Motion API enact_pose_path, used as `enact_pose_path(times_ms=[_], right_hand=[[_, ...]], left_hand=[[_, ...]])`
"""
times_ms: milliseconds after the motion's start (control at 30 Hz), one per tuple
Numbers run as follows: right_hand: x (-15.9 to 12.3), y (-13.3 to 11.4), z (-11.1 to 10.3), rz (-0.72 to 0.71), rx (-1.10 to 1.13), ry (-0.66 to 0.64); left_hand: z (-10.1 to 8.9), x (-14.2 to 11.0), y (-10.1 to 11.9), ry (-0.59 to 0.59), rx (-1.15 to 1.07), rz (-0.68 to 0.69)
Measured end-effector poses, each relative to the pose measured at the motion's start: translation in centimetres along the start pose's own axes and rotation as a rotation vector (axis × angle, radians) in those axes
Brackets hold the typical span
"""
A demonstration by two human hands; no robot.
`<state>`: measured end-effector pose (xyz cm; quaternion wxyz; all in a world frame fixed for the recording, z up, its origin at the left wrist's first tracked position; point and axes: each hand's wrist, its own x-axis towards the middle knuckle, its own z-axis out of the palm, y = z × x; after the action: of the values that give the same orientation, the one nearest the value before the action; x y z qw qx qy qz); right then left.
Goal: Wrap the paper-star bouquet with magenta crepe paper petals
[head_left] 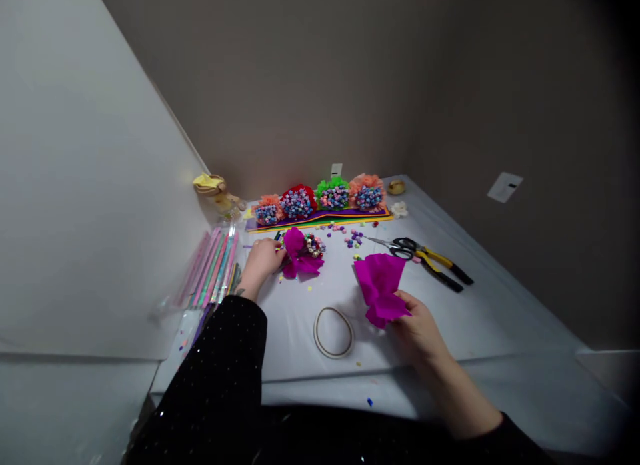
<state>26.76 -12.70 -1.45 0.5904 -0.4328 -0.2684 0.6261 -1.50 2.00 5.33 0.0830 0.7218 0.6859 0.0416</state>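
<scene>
My left hand (pixel 264 258) is closed around the stem end of a small bouquet (pixel 303 253) of beaded flowers wrapped in magenta crepe paper, which lies on the white table (pixel 475 318). My right hand (pixel 417 325) pinches the near edge of a folded fan of magenta crepe paper (pixel 381 285) resting on the table. A loop of thin wire or cord (pixel 333 331) lies between my two arms.
Several finished beaded bouquets (pixel 320 198) in orange, red and green paper stand along the back on coloured sheets. Scissors (pixel 397 246) and yellow-handled pliers (pixel 443 263) lie at right. Packets of coloured strips (pixel 213 268) lie at left. Loose beads (pixel 353 237) dot the middle.
</scene>
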Motion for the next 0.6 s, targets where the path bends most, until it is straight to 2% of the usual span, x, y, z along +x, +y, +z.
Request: enact_pose_path(times_ms=[100, 233, 367, 600], right_hand=[[-0.3, 0.2, -0.1, 0.016, 0.041, 0.005], [-0.3, 0.1, -0.3, 0.032, 0.075, 0.017], [-0.1, 0.2, -0.7, 0.042, 0.077, 0.016], [0.5, 0.8, -1.6, 0.055, 0.066, 0.043]], left_hand=[[0.6, 1.7, 0.0, -0.076, 0.042, 0.012], [1.8, 2.7, -0.1, -0.151, 0.072, 0.018], [2.3, 2.7, -0.3, -0.185, 0.069, 0.019], [1.7, 2.1, -0.1, -0.202, -0.027, 0.054]])
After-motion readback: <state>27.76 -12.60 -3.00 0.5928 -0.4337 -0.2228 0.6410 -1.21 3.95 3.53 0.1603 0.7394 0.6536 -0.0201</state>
